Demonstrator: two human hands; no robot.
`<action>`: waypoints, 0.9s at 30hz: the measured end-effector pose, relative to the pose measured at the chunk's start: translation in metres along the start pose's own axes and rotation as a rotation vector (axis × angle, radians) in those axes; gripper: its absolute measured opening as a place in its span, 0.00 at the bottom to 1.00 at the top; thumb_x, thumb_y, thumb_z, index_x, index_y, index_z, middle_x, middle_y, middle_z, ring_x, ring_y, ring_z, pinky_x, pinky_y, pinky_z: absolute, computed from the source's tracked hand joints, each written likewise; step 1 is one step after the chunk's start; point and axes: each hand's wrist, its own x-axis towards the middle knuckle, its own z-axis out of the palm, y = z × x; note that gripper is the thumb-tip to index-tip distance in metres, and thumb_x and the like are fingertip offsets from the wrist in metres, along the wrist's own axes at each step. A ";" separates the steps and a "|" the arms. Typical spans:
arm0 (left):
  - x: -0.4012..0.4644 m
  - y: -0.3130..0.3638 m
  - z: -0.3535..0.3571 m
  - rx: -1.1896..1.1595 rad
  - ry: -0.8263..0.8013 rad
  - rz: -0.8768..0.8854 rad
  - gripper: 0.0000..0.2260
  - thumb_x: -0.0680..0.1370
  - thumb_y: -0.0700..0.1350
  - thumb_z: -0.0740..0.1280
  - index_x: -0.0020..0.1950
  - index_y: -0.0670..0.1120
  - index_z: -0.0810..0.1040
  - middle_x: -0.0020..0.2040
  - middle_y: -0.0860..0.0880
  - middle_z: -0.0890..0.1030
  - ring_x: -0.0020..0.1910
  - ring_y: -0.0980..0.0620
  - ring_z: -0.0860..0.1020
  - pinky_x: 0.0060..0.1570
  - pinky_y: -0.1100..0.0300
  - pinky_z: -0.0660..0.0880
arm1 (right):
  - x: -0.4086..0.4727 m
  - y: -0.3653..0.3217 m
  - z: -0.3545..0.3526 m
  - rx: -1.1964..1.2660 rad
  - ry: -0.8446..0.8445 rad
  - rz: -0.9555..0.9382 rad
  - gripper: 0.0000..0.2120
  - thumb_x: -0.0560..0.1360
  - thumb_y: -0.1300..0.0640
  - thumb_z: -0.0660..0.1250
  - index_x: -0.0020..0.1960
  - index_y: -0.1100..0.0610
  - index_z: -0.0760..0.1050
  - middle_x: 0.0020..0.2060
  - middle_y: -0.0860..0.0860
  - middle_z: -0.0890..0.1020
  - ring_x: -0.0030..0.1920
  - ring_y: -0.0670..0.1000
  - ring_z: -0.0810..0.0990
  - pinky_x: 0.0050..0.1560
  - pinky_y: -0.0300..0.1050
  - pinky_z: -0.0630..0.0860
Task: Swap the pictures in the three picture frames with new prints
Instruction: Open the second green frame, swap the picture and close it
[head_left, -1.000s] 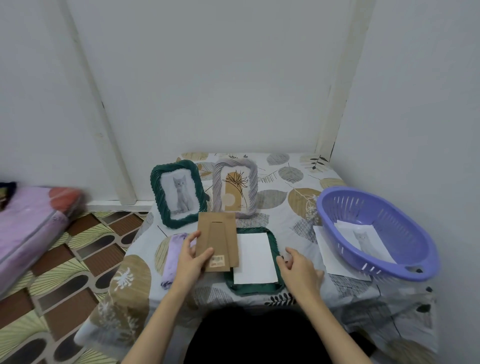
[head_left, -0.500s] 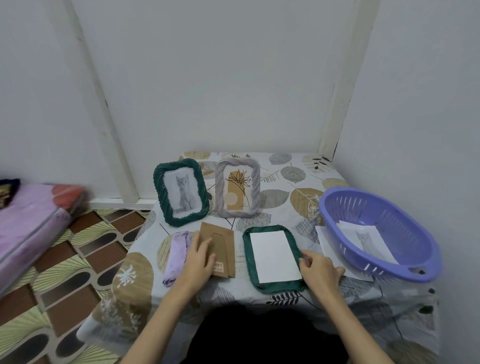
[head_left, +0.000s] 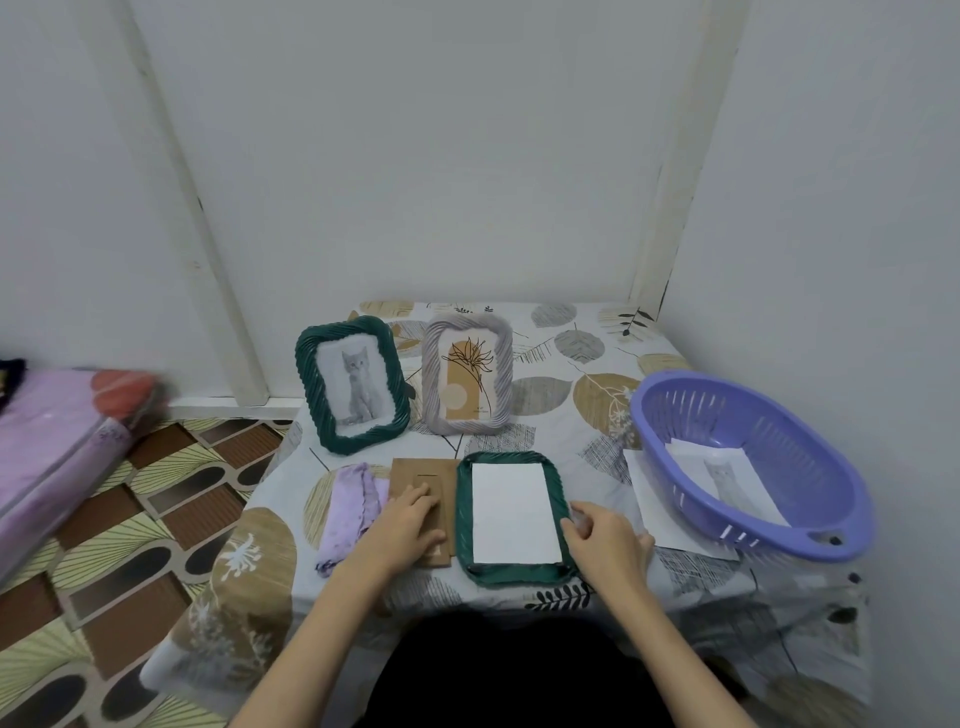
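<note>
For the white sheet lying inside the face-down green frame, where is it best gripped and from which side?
Probably its near right corner, approached from the right. The white sheet lies flat within the raised rim of the face-down green frame, so it needs lifting at a corner, and the right hand already rests there.

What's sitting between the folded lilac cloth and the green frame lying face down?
In the head view, the brown cardboard backing board lies flat between the lilac cloth and the green frame, with the left hand resting on it.

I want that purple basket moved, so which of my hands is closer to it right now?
Right. Your right hand is at the flat green frame's right edge, nearest the basket; your left hand rests on the brown backing board, farther left.
</note>
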 end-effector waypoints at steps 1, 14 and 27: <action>0.002 0.001 0.000 -0.005 0.017 0.007 0.24 0.79 0.47 0.61 0.73 0.42 0.61 0.76 0.46 0.55 0.76 0.47 0.51 0.73 0.57 0.48 | 0.000 0.001 0.001 -0.022 0.017 -0.005 0.16 0.75 0.44 0.60 0.60 0.45 0.74 0.49 0.47 0.80 0.57 0.52 0.74 0.57 0.51 0.63; 0.010 0.048 0.020 -0.156 0.068 -0.058 0.24 0.77 0.58 0.61 0.67 0.44 0.70 0.77 0.44 0.54 0.76 0.45 0.43 0.73 0.52 0.48 | -0.007 -0.007 0.011 -0.126 0.018 -0.109 0.21 0.68 0.35 0.64 0.58 0.42 0.75 0.53 0.45 0.72 0.58 0.49 0.69 0.54 0.48 0.60; 0.014 0.041 0.024 -0.427 0.217 -0.096 0.24 0.76 0.51 0.66 0.69 0.45 0.68 0.70 0.45 0.68 0.73 0.44 0.58 0.71 0.49 0.57 | -0.001 -0.012 0.010 0.654 0.000 0.025 0.07 0.70 0.57 0.70 0.38 0.44 0.77 0.29 0.42 0.81 0.39 0.49 0.80 0.48 0.49 0.76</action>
